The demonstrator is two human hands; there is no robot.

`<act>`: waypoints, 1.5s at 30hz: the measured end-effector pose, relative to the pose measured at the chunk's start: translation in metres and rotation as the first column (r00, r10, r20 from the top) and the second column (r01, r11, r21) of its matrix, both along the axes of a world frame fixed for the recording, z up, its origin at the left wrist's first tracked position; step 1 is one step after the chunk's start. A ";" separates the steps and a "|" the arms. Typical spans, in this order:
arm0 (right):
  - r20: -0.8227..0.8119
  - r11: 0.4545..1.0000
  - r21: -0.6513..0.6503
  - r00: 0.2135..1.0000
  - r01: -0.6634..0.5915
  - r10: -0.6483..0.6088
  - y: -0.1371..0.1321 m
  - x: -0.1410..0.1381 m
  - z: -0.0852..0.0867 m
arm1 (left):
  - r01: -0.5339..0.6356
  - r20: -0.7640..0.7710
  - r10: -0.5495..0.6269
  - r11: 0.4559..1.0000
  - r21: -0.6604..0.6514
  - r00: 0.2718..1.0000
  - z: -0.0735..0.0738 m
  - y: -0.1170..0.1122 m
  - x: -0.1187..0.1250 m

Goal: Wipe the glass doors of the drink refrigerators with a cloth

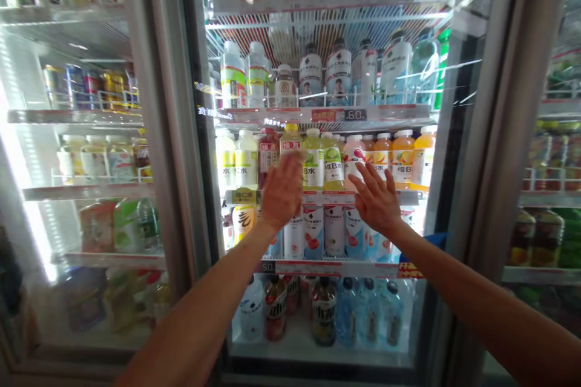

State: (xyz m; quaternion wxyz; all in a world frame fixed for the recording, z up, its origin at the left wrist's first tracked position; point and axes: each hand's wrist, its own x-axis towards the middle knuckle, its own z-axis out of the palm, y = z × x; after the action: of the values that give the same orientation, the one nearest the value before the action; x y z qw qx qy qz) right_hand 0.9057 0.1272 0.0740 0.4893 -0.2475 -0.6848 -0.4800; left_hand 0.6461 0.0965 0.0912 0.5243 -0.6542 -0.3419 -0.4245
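Observation:
Both my arms reach toward a lit drinks fridge. My left hand [284,190] is raised with its fingers stretched out, somewhat blurred, in front of a dark red bottle [268,157] and a yellow-capped bottle [291,138]. My right hand [377,198] has its fingers spread beneath a pink-labelled bottle [353,150] and several orange drink bottles [403,160]. Between the hands stand bottles with green labels [333,160]. Neither hand holds anything. Reflections show on glass in front of the shelves; I cannot tell whether my hands touch it.
Below the hands is a shelf of cartons [313,236], with bottles [323,314] on the fridge floor. Water bottles [338,75] line the shelf above. Metal door frames [167,133] stand left and right [521,103], with more stocked shelves [91,193] beyond.

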 end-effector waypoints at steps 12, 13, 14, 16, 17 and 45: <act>-0.012 0.999 -0.030 1.000 0.018 -0.019 0.001 -0.001 0.000 | 0.006 0.235 -0.024 0.997 0.078 0.972 0.003 -0.008 -0.041; -0.011 0.999 -0.029 1.000 0.015 -0.016 0.001 0.000 0.000 | 0.011 0.037 -0.014 0.998 0.062 0.999 -0.002 -0.005 -0.024; -0.008 1.000 -0.025 1.000 0.013 -0.013 0.001 0.000 0.000 | 0.017 -0.174 -0.008 0.999 0.049 0.985 -0.006 -0.002 -0.009; 0.000 1.000 -0.014 1.000 0.011 -0.011 0.000 0.002 0.000 | 0.026 -0.415 -0.009 0.999 0.037 0.910 -0.009 0.003 0.007; 0.005 1.000 -0.015 1.000 0.013 -0.013 0.000 0.002 0.001 | 0.038 -0.407 -0.019 0.999 0.038 0.913 -0.007 0.003 0.005; -0.132 1.000 -0.013 0.991 0.002 -0.004 0.003 0.001 -0.002 | 0.004 0.043 -0.002 0.999 -0.038 0.999 0.006 -0.006 -0.027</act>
State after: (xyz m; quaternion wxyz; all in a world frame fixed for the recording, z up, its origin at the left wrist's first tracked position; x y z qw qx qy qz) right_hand 0.9066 0.1304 0.0715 0.5312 -0.2826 -0.6537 -0.4590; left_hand 0.6190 0.0900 0.0976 0.5036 -0.6552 -0.3601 -0.4329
